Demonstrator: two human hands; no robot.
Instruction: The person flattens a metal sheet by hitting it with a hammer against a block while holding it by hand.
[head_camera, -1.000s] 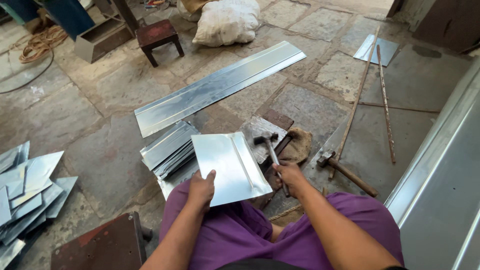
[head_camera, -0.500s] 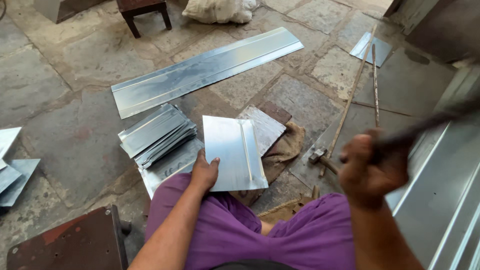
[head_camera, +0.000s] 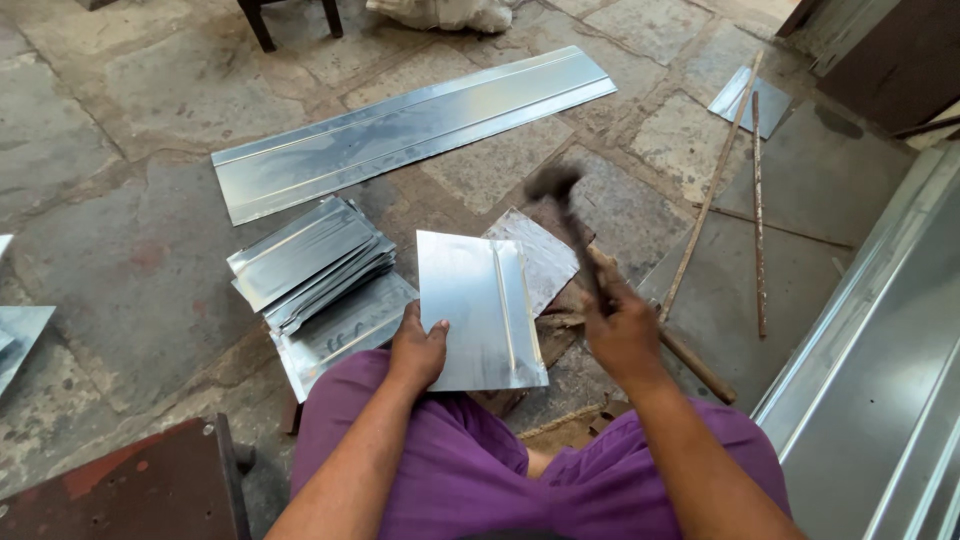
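The folded metal sheet (head_camera: 480, 310) lies across my lap and the stone floor (head_camera: 120, 180), its raised seam running lengthwise near its right edge. My left hand (head_camera: 418, 350) presses flat on its lower left corner, fingers spread. My right hand (head_camera: 625, 335) is closed around the handle of a hammer (head_camera: 570, 215), whose blurred head is above the sheet's far right corner. A stack of cut sheets (head_camera: 310, 260) sits just left, a long metal strip (head_camera: 410, 125) beyond.

Blur and cut-offs around the work

The dark-headed hammer (head_camera: 562, 200) smears with motion blur, its handle hidden inside the right hand (head_camera: 625, 335); the left hand (head_camera: 418, 350) covers the small shiny metal sheet's (head_camera: 480, 310) near corner; the frame's top crops the white sack (head_camera: 440, 12).
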